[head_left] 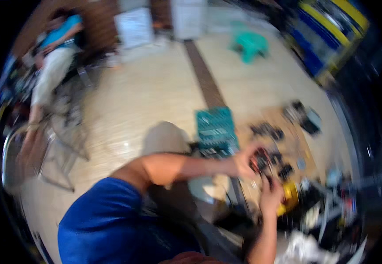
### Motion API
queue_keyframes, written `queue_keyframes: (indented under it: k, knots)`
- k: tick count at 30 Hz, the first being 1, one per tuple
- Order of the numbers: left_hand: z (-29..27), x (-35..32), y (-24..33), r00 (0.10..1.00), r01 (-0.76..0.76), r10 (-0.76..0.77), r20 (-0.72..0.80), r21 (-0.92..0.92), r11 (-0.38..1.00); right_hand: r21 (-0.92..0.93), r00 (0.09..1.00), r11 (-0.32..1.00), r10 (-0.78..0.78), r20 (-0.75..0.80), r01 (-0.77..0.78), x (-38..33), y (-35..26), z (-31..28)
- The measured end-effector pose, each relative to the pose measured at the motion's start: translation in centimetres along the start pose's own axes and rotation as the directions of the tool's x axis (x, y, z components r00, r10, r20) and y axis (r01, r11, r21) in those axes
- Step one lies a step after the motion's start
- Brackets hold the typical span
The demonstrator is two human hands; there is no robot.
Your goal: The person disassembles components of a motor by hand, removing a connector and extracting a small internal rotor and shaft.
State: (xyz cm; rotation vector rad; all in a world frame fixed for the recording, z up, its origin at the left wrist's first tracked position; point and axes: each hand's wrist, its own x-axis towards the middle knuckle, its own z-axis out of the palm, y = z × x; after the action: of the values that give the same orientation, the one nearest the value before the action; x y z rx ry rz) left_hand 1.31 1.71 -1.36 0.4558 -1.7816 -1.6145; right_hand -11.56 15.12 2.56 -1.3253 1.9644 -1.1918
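My left hand [245, 162] reaches across to the right and is closed around a small dark part with red edges [259, 161]; motion blur hides its exact kind. Just below it, my right hand [272, 196] has its fingers pinched together close to the lower end of that part. Whatever lies between those fingertips is too blurred to name. Several dark parts [268, 131] lie on a tan cardboard sheet [303, 152] beyond my hands. Left of the sheet, a teal tool case [215, 125] stands open on the floor.
A yellow object [290, 198] and a pile of mixed items [327, 207] are right of my right hand. Farther off are a green stool [250, 44] and a blue-and-yellow rack [327, 35]. A person [61, 48] reclines at the far left by a metal-framed chair [45, 154].
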Motion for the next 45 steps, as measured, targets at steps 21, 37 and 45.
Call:
queue_keyframes:
  k: [21, 37, 45]
  knots:
    - [-2.5, 1.5, 2.3, 0.938, 0.238, -0.348, 0.016, -0.758, 0.608, 0.328, 0.863, 0.829, 0.317, 0.392, -0.453, 0.1, 2.9, -0.7]
    - [-1.6, 1.5, 2.1, 0.974, 0.177, -0.222, -0.053, -0.437, 0.882, 0.112, 0.949, 0.984, 0.100, 0.299, -0.139, -0.7, 4.3, -2.4]
    - [-1.1, 0.6, -0.1, 0.990, 0.138, -0.139, -0.007, -0.048, 0.989, 0.086, 0.951, 0.990, -0.084, -0.296, 0.114, 0.4, 2.5, -0.6]
